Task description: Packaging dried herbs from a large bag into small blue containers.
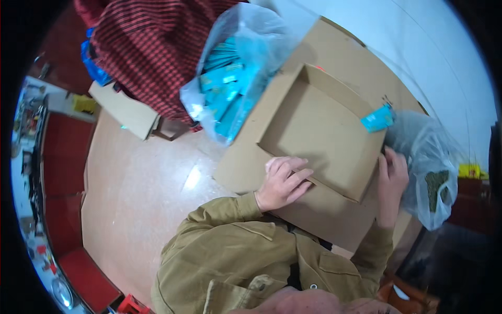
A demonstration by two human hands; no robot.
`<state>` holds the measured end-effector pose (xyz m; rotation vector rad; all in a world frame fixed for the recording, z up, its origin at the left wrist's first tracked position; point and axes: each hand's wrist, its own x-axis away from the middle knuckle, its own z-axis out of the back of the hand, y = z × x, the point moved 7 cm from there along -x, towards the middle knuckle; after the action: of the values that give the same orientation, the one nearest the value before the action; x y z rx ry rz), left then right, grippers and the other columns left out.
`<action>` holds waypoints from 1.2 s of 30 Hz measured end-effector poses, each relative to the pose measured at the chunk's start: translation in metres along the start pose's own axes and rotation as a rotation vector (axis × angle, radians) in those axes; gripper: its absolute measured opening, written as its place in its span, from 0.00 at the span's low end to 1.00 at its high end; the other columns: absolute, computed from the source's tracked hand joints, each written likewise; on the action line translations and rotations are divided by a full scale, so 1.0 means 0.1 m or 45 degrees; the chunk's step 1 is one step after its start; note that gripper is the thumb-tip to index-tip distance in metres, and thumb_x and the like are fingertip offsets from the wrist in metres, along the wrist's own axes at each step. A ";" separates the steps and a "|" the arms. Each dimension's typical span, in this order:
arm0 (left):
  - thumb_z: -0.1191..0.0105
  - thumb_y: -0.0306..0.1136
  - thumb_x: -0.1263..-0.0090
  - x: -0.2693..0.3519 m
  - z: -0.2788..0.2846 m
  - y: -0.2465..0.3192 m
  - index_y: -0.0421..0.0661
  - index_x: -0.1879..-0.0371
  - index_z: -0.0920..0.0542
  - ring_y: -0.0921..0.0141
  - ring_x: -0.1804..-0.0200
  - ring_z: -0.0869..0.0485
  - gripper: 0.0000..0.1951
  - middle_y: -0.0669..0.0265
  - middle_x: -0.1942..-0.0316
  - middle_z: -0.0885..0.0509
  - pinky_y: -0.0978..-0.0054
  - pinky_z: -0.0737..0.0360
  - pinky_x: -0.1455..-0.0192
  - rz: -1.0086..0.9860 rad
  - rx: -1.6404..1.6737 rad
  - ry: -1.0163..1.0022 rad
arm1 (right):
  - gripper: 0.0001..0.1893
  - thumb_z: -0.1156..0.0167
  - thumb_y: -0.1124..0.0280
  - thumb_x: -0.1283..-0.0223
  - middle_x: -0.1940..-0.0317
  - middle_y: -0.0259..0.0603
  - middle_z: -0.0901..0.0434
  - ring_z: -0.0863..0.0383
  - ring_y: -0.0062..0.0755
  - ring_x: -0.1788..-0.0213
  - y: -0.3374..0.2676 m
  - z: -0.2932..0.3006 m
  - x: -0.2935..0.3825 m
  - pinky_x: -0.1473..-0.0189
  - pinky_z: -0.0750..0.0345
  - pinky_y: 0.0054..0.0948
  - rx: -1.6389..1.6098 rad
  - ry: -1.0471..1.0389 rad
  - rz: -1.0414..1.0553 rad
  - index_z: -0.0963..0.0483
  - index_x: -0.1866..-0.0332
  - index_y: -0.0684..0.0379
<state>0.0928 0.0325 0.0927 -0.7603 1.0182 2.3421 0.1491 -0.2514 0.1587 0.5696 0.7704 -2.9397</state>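
A shallow open cardboard box (313, 114) lies before me on a larger cardboard sheet (333, 47). My left hand (284, 180) rests over its near wall, fingers loosely bent and a little apart, with nothing visible in them. At the outer side of the right wall is my right hand (394, 168), its fingers curled. Whether they pinch something there is hidden. A turquoise packet (378, 118) lies across the box's right rim, just beyond that hand. Beside the right hand stands a clear plastic bag (423, 157) containing dried green-brown plant material (437, 188).
A clear plastic bag (261, 25) full of turquoise packets (225, 90) stands left of the box. Behind it hangs red-and-black checked cloth (157, 51). A cardboard-topped stool or small table (125, 110) is farther left. Red cabinets (64, 157) line the tiled floor (145, 188).
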 end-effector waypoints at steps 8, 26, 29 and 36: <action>0.35 0.27 0.38 -0.40 0.64 -1.12 0.41 0.54 0.19 0.57 0.57 0.18 0.14 0.57 0.59 0.17 0.64 0.20 0.53 0.370 -0.124 0.130 | 0.10 0.37 0.74 0.32 0.63 0.32 0.19 0.24 0.18 0.63 0.61 0.19 1.02 0.61 0.26 0.21 -0.242 -0.125 -0.420 0.20 0.51 0.68; 0.34 0.41 0.31 -0.81 0.88 -1.47 0.41 0.43 0.23 0.60 0.46 0.16 0.23 0.54 0.49 0.15 0.61 0.19 0.42 0.761 0.781 0.347 | 0.09 0.37 0.74 0.32 0.65 0.33 0.16 0.22 0.17 0.64 0.47 0.31 1.33 0.62 0.26 0.21 -0.416 -0.008 -0.452 0.18 0.52 0.67; 0.39 0.43 0.25 -0.74 0.34 -0.68 0.44 0.43 0.24 0.65 0.43 0.17 0.20 0.58 0.46 0.16 0.66 0.18 0.40 0.986 1.906 0.120 | 0.08 0.38 0.76 0.33 0.62 0.38 0.16 0.19 0.22 0.62 0.00 0.32 1.15 0.59 0.23 0.24 -0.508 -0.005 -0.288 0.18 0.53 0.65; 0.42 0.43 0.24 -0.13 -0.67 0.09 0.46 0.42 0.25 0.65 0.40 0.18 0.19 0.57 0.39 0.20 0.64 0.18 0.36 1.463 2.372 -0.274 | 0.11 0.32 0.82 0.42 0.59 0.41 0.18 0.23 0.22 0.69 -0.63 0.08 1.17 0.68 0.25 0.22 -0.593 0.087 0.105 0.17 0.54 0.63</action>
<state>0.1167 -0.0272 0.0673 0.9714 2.9889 0.7833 0.0286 -0.1951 0.1520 0.6386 1.3461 -2.5431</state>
